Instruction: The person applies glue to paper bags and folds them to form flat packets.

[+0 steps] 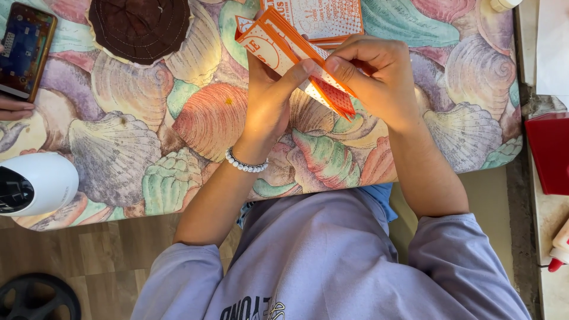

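Both my hands hold an orange and white cardboard carton [278, 44] above a table with a seashell-patterned cloth [136, 142]. My left hand [267, 98], with a white bead bracelet at the wrist, grips the carton from below, thumb on its side. My right hand [373, 74] pinches the carton's open flap with thumb and forefinger. A second orange and white printed pack [323, 18] lies on the table just beyond the carton.
A dark brown round stitched mat [139, 26] lies at the back left. Another person's hand [12, 109] holds a phone [24, 50] at the far left. A white rounded device [32, 184] sits at the table's front left edge. A red box [548, 154] stands right.
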